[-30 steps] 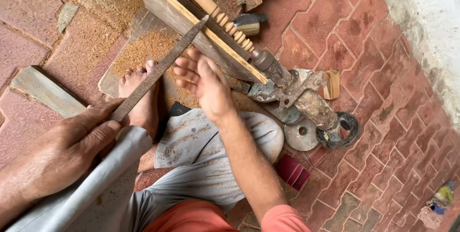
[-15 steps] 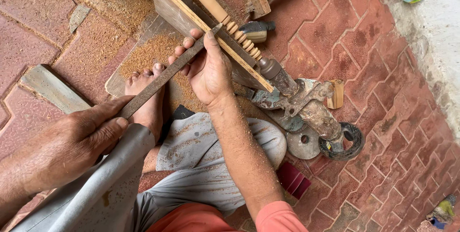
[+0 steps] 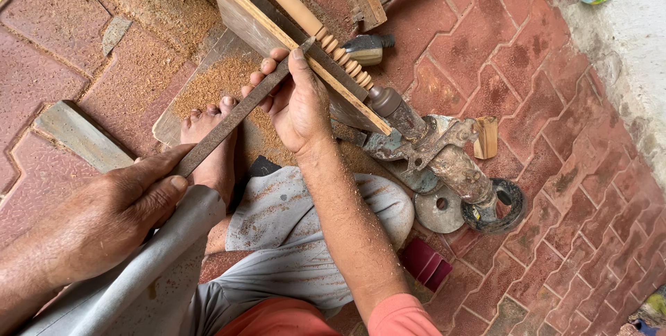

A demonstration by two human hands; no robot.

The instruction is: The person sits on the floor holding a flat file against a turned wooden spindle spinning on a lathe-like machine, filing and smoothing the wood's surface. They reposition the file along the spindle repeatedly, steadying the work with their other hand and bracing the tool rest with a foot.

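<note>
**Long steel file, held at both ends**

The file point(image 3: 232, 119) runs from centre-left to upper centre — stiff, heavy, rough-faced. The left hand point(image 3: 104, 214) clenches its near end; the right hand point(image 3: 297, 100) pinches its tip against the wooden spindle point(image 3: 305, 20). 2 end grips likely steady it best.

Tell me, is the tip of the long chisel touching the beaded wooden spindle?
Touching. In the head view the long chisel, steered by the right hand, ends right against the beaded wooden spindle, with no gap visible.

chisel point(image 3: 229, 122): long, dark, flat | tilted | tip on ribbed spindle point(image 3: 326, 39)
</note>
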